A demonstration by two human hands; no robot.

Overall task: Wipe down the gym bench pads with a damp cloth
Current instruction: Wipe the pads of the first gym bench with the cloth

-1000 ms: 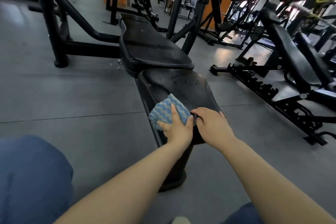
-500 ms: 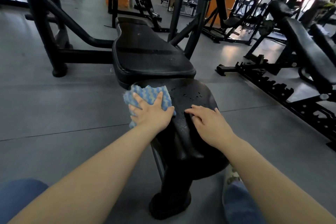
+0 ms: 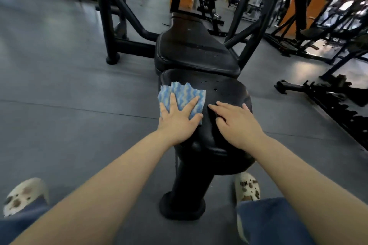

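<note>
A black gym bench stands in front of me, with a rounded seat pad [image 3: 225, 89] nearest and a longer back pad [image 3: 195, 49] beyond it. Water droplets dot the seat pad. My left hand [image 3: 177, 123] lies flat, fingers spread, pressing a blue and white wavy-patterned cloth [image 3: 185, 95] onto the left side of the seat pad. My right hand [image 3: 237, 123] rests palm down on the right side of the same pad, holding nothing.
The bench's black post and foot [image 3: 182, 205] stand between my two feet in spotted white clogs [image 3: 247, 187]. A black rack frame [image 3: 111, 26] straddles the back pad. More black machines [image 3: 328, 93] crowd the right side. Grey rubber floor [image 3: 69, 95] spreads to the left.
My left hand has slid the cloth from the pad's near left edge up onto its top left surface. My right hand has stayed on the pad. My view has moved over the bench.
</note>
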